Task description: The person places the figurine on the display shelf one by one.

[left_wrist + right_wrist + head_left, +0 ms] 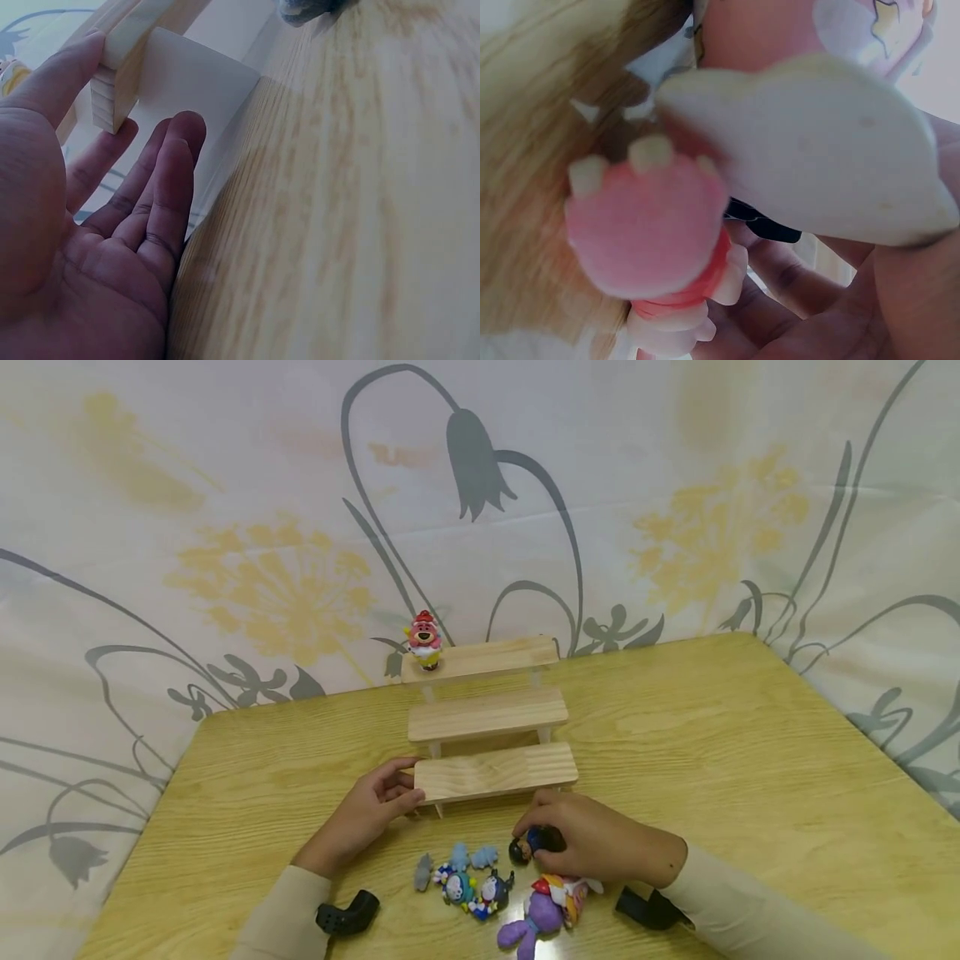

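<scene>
A three-tier wooden display stand [495,772] stands mid-table. My left hand [375,802] holds the left end of its lowest board. In the left wrist view the thumb lies on the board [116,97] and the index fingertip is against its underside, the other fingers loosely bent. In front of the stand's right side, my right hand [592,835] grips a small dark-haired figurine [521,852] with dark blue on it. The right wrist view mostly hides that figurine behind a pink figurine [649,225] and a large blurred white piece [810,142].
A pink bear figurine [425,639] stands at the top board's left end. Nearest me lie several small figurines, among them a purple one [542,914], a grey one [423,872], light blue ones [460,857] and a colourful one [567,897]. Behind hangs a flowered cloth [480,568].
</scene>
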`<state>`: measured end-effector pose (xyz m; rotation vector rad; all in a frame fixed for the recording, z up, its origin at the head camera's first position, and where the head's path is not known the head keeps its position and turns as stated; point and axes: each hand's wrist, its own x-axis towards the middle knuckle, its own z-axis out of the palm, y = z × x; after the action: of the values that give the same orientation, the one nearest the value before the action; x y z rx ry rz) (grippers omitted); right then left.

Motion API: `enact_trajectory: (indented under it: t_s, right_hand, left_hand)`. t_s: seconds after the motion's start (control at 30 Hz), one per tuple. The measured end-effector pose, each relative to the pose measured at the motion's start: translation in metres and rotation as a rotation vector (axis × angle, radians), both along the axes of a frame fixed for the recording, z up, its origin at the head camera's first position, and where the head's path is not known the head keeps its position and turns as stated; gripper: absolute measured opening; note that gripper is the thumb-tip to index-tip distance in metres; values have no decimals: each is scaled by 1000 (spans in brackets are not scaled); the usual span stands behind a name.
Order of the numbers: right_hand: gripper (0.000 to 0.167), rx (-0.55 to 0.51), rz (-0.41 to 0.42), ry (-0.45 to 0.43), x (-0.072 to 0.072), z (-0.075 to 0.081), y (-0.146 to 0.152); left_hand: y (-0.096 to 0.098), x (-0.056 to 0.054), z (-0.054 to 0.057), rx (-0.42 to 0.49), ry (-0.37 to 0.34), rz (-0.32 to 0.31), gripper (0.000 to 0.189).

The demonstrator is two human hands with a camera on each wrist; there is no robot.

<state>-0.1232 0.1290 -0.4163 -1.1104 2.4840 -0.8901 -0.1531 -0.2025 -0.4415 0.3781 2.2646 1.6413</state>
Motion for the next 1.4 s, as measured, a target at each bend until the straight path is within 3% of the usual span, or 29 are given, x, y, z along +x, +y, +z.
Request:
enact_trajectory:
  t_s: [0.63, 0.97, 1.4]
  right_hand:
    - [24, 27, -28, -1, 1, 1, -1]
    - [14, 55, 9, 106, 1, -1, -2]
    - [18, 62, 13, 111, 1, -2, -1]
  left_hand:
    - [0, 0, -1, -6, -3, 12, 63]
    - [1, 1, -1, -14, 10, 10, 63]
    - [1, 1, 1, -18, -14, 18, 65]
